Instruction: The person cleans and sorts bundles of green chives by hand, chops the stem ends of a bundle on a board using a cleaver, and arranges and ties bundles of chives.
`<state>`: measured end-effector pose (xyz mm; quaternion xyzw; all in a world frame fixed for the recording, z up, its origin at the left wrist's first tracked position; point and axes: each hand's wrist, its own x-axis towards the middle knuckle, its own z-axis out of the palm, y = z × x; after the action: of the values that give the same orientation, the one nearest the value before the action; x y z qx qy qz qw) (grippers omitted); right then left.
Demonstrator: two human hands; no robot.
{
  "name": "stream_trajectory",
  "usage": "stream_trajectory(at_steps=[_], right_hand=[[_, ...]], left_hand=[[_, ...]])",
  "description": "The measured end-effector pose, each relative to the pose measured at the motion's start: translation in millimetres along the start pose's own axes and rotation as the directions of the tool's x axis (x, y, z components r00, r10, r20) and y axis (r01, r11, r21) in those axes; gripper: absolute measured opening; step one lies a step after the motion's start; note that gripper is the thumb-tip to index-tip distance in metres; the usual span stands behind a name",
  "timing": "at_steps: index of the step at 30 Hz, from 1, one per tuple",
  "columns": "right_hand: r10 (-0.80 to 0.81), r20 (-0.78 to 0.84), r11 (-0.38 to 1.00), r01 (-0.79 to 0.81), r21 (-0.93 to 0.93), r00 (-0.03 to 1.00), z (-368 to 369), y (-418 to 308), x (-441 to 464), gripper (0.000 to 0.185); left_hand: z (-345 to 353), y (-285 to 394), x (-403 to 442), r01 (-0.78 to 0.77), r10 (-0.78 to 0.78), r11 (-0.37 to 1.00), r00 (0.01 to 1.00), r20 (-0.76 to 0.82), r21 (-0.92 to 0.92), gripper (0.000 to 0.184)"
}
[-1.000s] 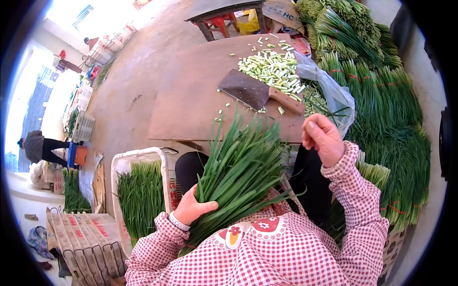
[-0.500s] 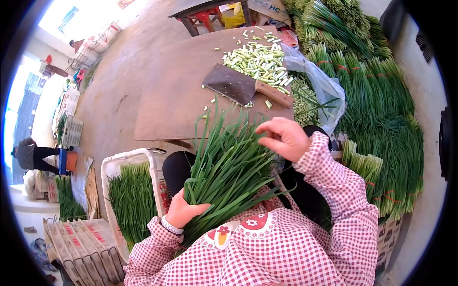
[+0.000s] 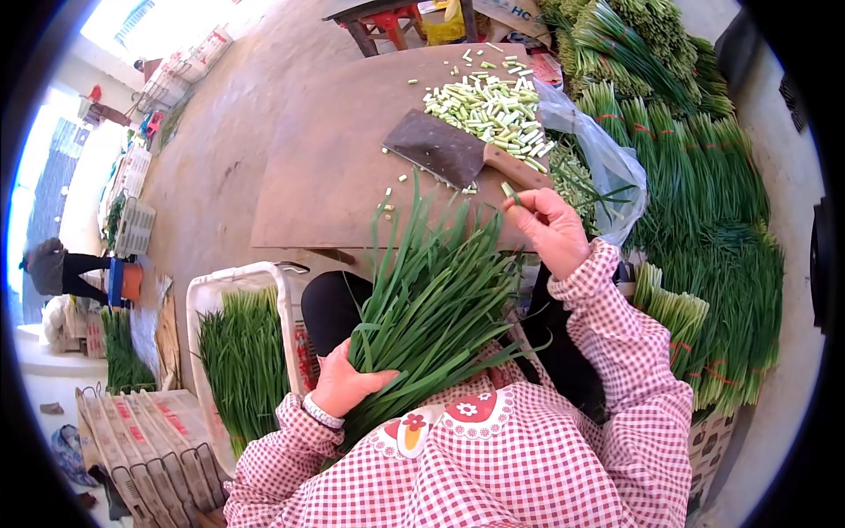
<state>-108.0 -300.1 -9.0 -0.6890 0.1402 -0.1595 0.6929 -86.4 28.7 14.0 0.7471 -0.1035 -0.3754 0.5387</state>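
My left hand (image 3: 350, 380) is closed around the near part of a large bunch of garlic chives (image 3: 436, 304), holding it in my lap against the checked smock. The long green leaves fan toward the work board (image 3: 308, 185). Over the board's near right edge, my right hand (image 3: 554, 231) pinches thumb and forefinger at the lower end of a short cut stalk piece (image 3: 508, 190). Just beyond those fingers lies a cleaver (image 3: 436, 148) with its wooden handle toward the right. A pile of pale cut stalk pieces (image 3: 493, 110) is spread behind the cleaver.
A white crate (image 3: 195, 326) with upright chives (image 3: 242, 361) stands at my left, near stacked crates (image 3: 158, 449). Banded chive bundles (image 3: 713, 202) are heaped at right beside a clear plastic bag (image 3: 607, 163). Another person (image 3: 62, 273) bends over far left.
My right hand has moved from above the chive leaves out to the right, its fingers now pinched at a cut stalk piece near the cleaver handle. My left hand still holds the bunch.
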Motion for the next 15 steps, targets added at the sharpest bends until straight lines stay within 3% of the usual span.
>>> stream_trajectory(at_steps=[1,2,4,8,11,13,14,15], right_hand=[[-0.052,0.084,0.996,0.058,-0.074,0.995,-2.3,-13.8,-4.2,0.019],[-0.199,0.203,0.923,0.253,-0.289,0.959,-2.7,-21.5,-7.7,0.026],[-0.252,0.431,0.83,0.422,-0.364,0.867,8.1,-32.3,-10.7,0.024],[-0.257,0.568,0.751,0.531,-0.393,0.782,40.9,-16.9,-14.4,0.022],[-0.29,0.539,0.802,0.508,-0.314,0.791,55.4,-0.9,-11.8,0.018],[-0.286,0.286,0.895,0.362,-0.261,0.915,53.3,1.0,-10.0,0.014],[-0.21,0.072,0.97,0.217,-0.108,0.975,47.2,3.0,-6.4,0.009],[-0.082,-0.019,0.997,0.082,-0.013,0.996,34.3,2.2,0.0,0.008]], left_hand=[[1.1,1.6,0.5,0.001,-0.001,1.0,1.0,0.002,-0.005,0.047],[2.7,3.7,2.0,0.008,-0.008,1.0,1.0,0.011,-0.004,0.047],[5.6,6.6,4.0,0.015,-0.015,1.0,1.0,0.019,-0.004,0.047],[5.8,4.1,4.2,0.011,-0.009,0.998,0.999,0.032,-0.055,0.047],[1.5,-1.9,2.8,0.007,-0.006,0.999,1.0,0.008,-0.034,0.047],[-0.7,-2.1,-1.2,0.004,-0.005,0.999,1.0,-0.013,-0.043,0.046],[-2.8,0.9,-5.8,0.022,-0.025,0.997,0.999,-0.037,-0.067,0.045],[-6.1,2.6,-7.6,0.038,-0.043,0.995,0.997,-0.057,-0.09,0.044]])
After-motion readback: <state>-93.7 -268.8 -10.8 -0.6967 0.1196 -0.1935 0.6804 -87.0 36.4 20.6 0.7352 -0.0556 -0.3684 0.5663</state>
